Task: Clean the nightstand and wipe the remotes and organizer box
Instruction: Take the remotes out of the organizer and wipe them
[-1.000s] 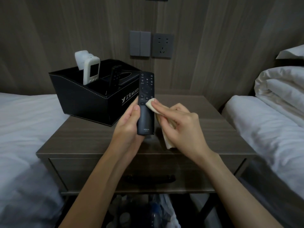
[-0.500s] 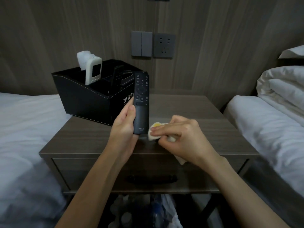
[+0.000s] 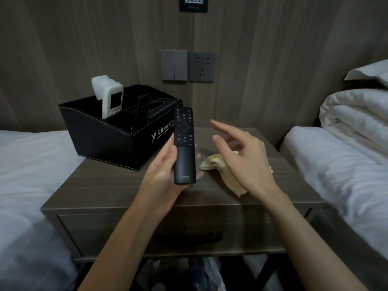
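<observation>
Against a wood-panelled wall (image 3: 84, 38), a dark wooden surface (image 3: 126, 192) was seen, with a white bed (image 3: 27, 169) at its left. Above its middle a black remote (image 3: 184, 148) was held upright, clasped round its lower half by the left hand (image 3: 161, 175). The right hand (image 3: 247, 158) was held empty, fingers spread, just over a crumpled cloth (image 3: 212, 162) lying on the surface. Remote-wiping seemed to be in hand; next, the cloth would need taking up, or the remote setting into the organizer box (image 3: 109, 141), far left, where a white remote (image 3: 112, 103) was stood.
</observation>
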The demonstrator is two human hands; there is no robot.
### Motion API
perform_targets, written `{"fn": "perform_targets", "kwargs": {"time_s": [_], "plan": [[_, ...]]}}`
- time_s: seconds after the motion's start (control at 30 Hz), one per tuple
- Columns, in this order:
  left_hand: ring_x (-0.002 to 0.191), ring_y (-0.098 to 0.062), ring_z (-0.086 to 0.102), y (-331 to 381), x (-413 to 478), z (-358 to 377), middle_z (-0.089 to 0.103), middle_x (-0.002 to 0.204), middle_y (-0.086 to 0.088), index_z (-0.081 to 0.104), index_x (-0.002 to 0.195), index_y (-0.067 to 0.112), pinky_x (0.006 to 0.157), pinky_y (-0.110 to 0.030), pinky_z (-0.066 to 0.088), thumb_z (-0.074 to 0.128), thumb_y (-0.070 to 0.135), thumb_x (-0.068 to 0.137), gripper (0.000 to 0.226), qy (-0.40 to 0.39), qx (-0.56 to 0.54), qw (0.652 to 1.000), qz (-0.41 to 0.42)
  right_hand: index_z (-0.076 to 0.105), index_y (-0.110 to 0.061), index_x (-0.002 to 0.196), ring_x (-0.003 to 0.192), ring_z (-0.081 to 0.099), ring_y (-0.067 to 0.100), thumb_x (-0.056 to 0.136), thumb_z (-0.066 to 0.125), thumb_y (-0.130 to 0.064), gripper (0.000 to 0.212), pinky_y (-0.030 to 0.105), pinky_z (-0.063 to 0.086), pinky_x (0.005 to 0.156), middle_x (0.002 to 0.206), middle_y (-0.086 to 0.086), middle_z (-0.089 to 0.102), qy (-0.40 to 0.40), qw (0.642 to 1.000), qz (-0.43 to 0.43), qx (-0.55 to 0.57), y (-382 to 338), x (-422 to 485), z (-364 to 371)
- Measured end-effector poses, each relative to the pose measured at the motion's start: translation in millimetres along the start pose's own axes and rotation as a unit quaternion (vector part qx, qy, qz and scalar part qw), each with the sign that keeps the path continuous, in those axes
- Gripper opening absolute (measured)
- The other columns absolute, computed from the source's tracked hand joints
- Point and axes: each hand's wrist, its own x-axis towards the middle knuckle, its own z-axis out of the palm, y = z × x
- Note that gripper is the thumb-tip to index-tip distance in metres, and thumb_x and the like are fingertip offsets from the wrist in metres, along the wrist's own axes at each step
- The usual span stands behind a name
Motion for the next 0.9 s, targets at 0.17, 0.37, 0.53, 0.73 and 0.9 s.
{"fn": "perform_targets", "kwargs": {"time_s": [0.17, 0.37, 0.53, 0.73, 0.9], "plan": [[0.101, -0.018, 0.069, -7, -5, 7, 0.07, 0.118, 0.003, 0.051, 0.133, 0.041, 0.086, -0.038, 0.053, 0.052, 0.026, 0.091, 0.045, -0.026, 0.107, 0.994, 0.0, 0.058, -0.034, 0.13, 0.098, 0.062, -0.007, 0.089, 0.065, -0.039, 0.042, 0.012, 0.05, 0.082, 0.119, -0.017, 0.066, -0.012, 0.993, 0.057, 0.098, -8, 8, -1], [0.106, 0.011, 0.059, -8, -13, 16, 0.067, 0.106, 0.028, 0.057, 0.119, 0.043, 0.087, -0.01, 0.049, 0.067, 0.01, 0.086, 0.047, -0.002, 0.272, 0.957, 0.105, 0.066, -0.029, 0.119, 0.101, 0.068, 0.004, 0.077, 0.078, -0.037, 0.045, 0.035, 0.057, 0.088, 0.108, -0.007, 0.072, 0.002, 0.971, 0.139, 0.196, -8, 11, 4], [0.096, 0.0, 0.065, -2, -13, 14, 0.066, 0.108, 0.01, 0.054, 0.122, 0.042, 0.076, -0.011, 0.05, 0.078, 0.017, 0.074, 0.06, 0.055, 0.332, 0.925, 0.174, 0.064, -0.017, 0.116, 0.088, 0.073, 0.015, 0.084, 0.072, -0.009, 0.034, 0.029, 0.059, 0.074, 0.093, 0.006, 0.076, -0.012, 0.938, 0.154, 0.309, -18, 13, -2], [0.101, -0.018, 0.069, 15, -11, 4, 0.071, 0.107, -0.01, 0.06, 0.125, 0.029, 0.071, -0.02, 0.055, 0.053, 0.038, 0.082, 0.044, -0.028, 0.198, 0.98, 0.006, 0.061, -0.009, 0.115, 0.095, 0.071, 0.021, 0.086, 0.068, -0.008, 0.03, 0.03, 0.056, 0.076, 0.101, 0.009, 0.074, -0.042, 0.9, 0.177, 0.396, -17, 20, -6], [0.102, -0.024, 0.068, 20, -15, 8, 0.071, 0.112, -0.008, 0.057, 0.127, 0.025, 0.086, -0.035, 0.057, 0.048, 0.032, 0.087, 0.041, -0.088, 0.129, 0.986, -0.058, 0.062, -0.005, 0.117, 0.09, 0.071, 0.015, 0.078, 0.068, -0.007, 0.039, 0.023, 0.057, 0.074, 0.1, 0.007, 0.072, -0.074, 0.853, 0.181, 0.485, -21, 25, -6]]}}
